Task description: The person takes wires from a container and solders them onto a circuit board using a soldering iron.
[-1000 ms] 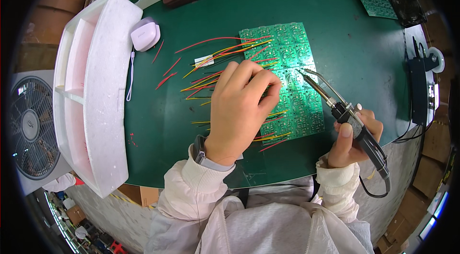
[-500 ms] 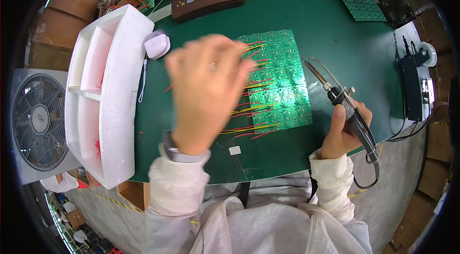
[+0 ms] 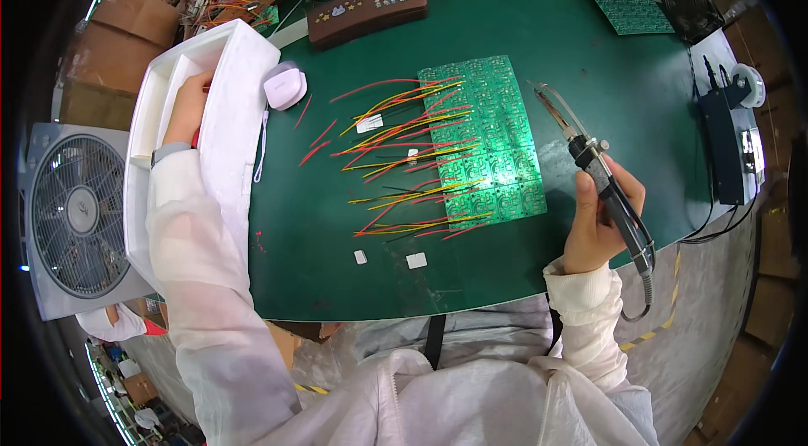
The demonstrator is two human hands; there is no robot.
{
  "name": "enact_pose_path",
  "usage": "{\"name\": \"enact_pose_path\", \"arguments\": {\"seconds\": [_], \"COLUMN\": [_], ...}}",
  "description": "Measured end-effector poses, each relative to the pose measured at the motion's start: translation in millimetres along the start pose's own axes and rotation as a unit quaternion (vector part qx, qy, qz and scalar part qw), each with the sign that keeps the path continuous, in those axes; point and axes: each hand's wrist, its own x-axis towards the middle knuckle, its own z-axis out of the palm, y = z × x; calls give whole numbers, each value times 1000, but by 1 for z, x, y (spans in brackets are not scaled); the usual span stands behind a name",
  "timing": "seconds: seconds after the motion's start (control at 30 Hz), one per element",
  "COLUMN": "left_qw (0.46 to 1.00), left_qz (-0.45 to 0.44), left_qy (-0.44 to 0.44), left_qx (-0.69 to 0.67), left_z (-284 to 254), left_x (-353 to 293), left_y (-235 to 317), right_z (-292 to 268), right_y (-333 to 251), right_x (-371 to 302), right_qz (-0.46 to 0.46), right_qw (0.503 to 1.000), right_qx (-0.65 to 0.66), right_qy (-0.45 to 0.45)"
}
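A green circuit board (image 3: 488,139) lies on the green table (image 3: 589,67), with several red, yellow and black wires (image 3: 396,147) fanning out from its left side. My right hand (image 3: 599,223) grips a soldering iron (image 3: 589,161) just right of the board, tip pointing up and away from me. My left hand (image 3: 187,108) reaches into a white foam tray (image 3: 231,109) at the left edge of the table. Something red shows at the fingers, but the tray wall hides whether the hand holds anything.
A small lilac case (image 3: 284,86) sits beside the tray. A brown control panel (image 3: 367,8) lies at the back, a second green board (image 3: 631,12) at the back right, a blue soldering station (image 3: 728,139) on the right. A box fan (image 3: 71,219) stands at the left.
My left hand lifted off the wires on the board and swung left into the foam tray. My right hand kept hold of the soldering iron beside the board.
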Motion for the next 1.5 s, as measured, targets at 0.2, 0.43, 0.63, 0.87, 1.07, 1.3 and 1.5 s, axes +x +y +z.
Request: {"name": "enact_pose_path", "arguments": {"seconds": [0.2,0.43,0.63,0.87,1.07,1.3,1.5], "left_qw": [999,996,996,996,991,991,991], "left_qz": [-11,-29,-39,-50,-91,-74,-58], "left_qy": [29,81,75,74,100,111,116], "left_qx": [31,10,18,-3,16,-21,-40], "left_z": [-6,-6,-8,-10,-7,-7,-5], "left_x": [3,7,2,7,2,3,4], "left_y": [-2,-10,-2,-18,1,-7,-1], "right_z": [3,0,1,6,3,3,2], "right_y": [-1,4,6,7,5,-5,-6], "right_x": [1,6,3,1,4,15,10], "right_qz": [-22,-85,-42,4,23,146,131], "right_qw": [1000,996,999,996,997,976,984], "right_qx": [2,-8,13,85,69,138,97], "right_qy": [16,-5,2,23,-3,82,75]}}
